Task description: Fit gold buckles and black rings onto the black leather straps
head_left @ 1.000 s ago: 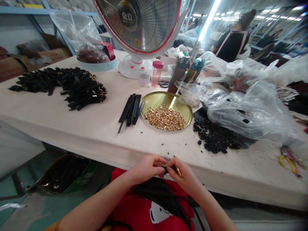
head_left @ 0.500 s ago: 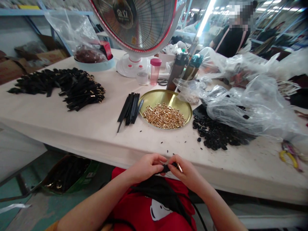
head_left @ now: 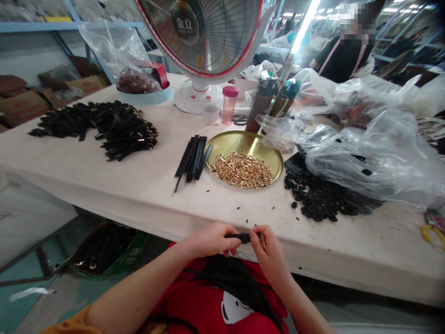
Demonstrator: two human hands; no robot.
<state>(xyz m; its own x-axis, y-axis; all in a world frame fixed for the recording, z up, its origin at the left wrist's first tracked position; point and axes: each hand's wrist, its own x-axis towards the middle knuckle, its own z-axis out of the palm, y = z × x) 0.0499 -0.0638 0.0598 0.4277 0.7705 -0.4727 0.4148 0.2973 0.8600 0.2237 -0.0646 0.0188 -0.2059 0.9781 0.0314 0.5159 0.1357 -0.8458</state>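
Observation:
Both my hands hold one short black strap (head_left: 244,238) over the table's front edge. My left hand (head_left: 217,239) pinches its left end between thumb and fingers. My right hand (head_left: 269,248) grips the other end, where a gold-coloured buckle (head_left: 263,241) shows by the fingers. Beyond the hands, a round gold tray (head_left: 274,157) carries a heap of small gold buckles (head_left: 241,170). Left of the tray lies a bundle of flat black straps (head_left: 192,158). To its right is a pile of small black pieces (head_left: 318,197).
A large fan heater (head_left: 200,37) stands at the back. A heap of black straps with gold ends (head_left: 121,127) lies at left, clear plastic bags (head_left: 375,153) at right. Yellow-handled pliers (head_left: 431,234) are near the right edge. A green bin (head_left: 114,262) sits below; another person (head_left: 342,58) is behind.
My hands have drawn slightly apart, so more of the black strap shows between them. The view has shifted a little left, moving the table's things rightward in the picture.

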